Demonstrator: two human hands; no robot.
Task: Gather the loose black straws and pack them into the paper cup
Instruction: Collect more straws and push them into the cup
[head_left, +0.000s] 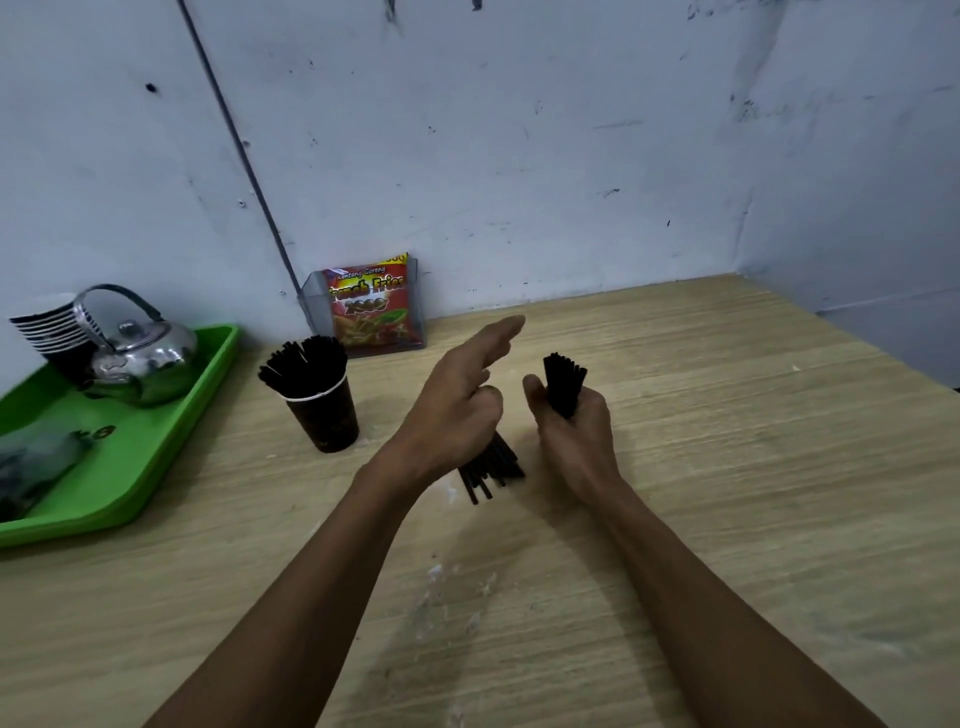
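Fingers of the right hand (571, 415) curled tight round a bundle of straws (563, 382), gripped low, tips standing up out of the fist. Left hand (457, 395): index and neighbours stretched flat, pointing away toward the wall; lower fingers seem curled over a second lot of loose straws (491, 470) whose ends fan out on the table (727, 441) under the wrist. Cannot tell whether those are actually pinched or only covered.

Cup (322, 415) stands well left of both hands, upright, already crowded with straws that splay above the rim. Green tray (171, 426) with kettle (140, 353) further left; snack packet (371, 306) against the wall.

Judgement: step in hand is gathering. To do well: sweep the table lot parallel, tap ends level, merge with the right bundle before carrying over. Cup is nearly full, so feed in upright at a gap, steadying the cup with the free hand; a light cup may tip.

Pose: both forearms reach forward, converging; left wrist rolled palm-inward, right palm facing left.
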